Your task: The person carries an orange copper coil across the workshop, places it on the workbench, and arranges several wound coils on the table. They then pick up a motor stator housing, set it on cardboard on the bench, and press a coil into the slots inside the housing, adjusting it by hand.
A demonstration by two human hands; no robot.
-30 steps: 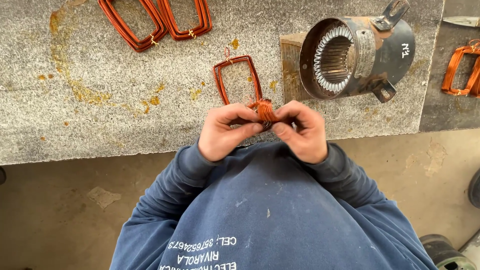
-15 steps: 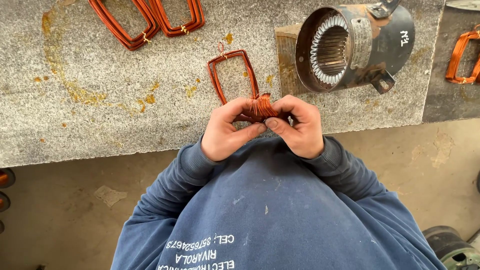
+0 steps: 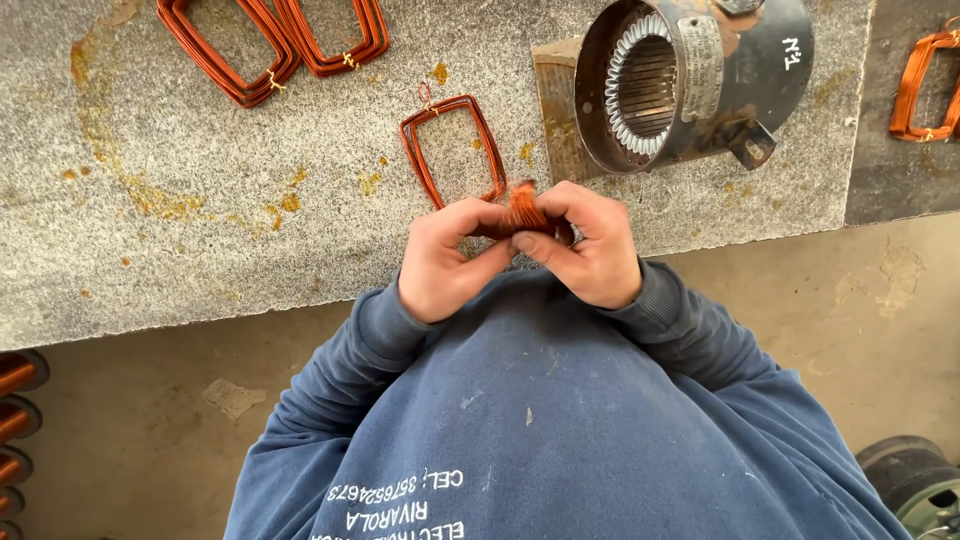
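at the near edge of the grey stone desk (image 3: 200,250), both hands meet over one small bundle of copper wire (image 3: 523,212). the left hand (image 3: 447,262) has its grip narrow, thumb and fingers pinched on the left end of the bundle; the right hand (image 3: 592,247) has its grip closed on the right end, thumb pressed over the front. the bundle sits between the two hands, just above the desk edge and close to the blue sweatshirt (image 3: 560,420).

counted on the desk: one rectangular copper coil (image 3: 410,150) lies flat just beyond the hands, its near end reaching to the bundle; whether it joins the bundle i cannot tell. two larger copper coils (image 3: 270,45) lie side by side at the far left, partly cut off by the frame. one more orange coil (image 3: 915,85) lies on the darker surface at the far right. one motor stator housing (image 3: 700,80) lies on its side on the desk, its slotted bore facing the person, well apart from the hands. several copper spools (image 3: 15,420) show at the left edge, on the floor side.

against half a second ago, the hands hold the bundle in the same pinch at the same spot; the view has shifted a little, so the stator and coils sit higher in frame.
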